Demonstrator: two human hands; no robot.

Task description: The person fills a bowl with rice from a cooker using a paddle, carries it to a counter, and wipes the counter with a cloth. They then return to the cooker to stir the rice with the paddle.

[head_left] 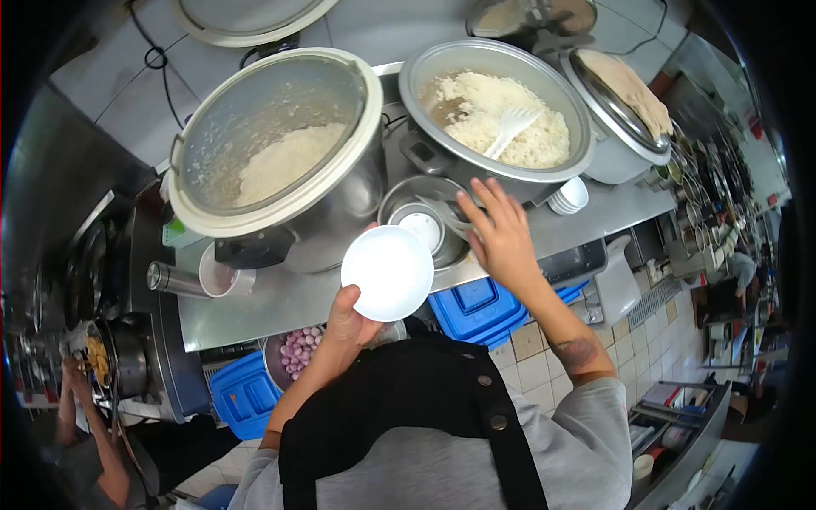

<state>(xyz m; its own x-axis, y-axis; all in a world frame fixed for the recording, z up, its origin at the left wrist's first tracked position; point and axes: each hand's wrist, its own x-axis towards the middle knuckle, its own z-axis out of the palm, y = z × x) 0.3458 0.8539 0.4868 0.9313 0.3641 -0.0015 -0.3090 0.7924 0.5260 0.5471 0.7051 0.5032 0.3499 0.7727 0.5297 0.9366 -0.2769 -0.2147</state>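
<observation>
My left hand [344, 321] holds a white bowl [388, 272] by its rim, thumb on the near edge; the bowl looks empty. My right hand [500, 228] is raised with fingers apart, holding nothing, just below the right rice cooker. That cooker [412, 81] contains white rice [544, 140] with a white rice paddle [512, 129] lying on it. Another large cooker [364, 140] at the left holds more rice [285, 161]. Between the cookers and the bowl sits a metal basin [395, 200] with a smaller round container [419, 223] and a utensil inside.
Small white bowls [569, 196] are stacked right of my right hand. A steel flask [174, 280] and a white cup [223, 272] stand at the counter's left. Below are blue lids [480, 310] and a bowl of shallots [299, 350]. Another person's arms [93, 425] show at lower left.
</observation>
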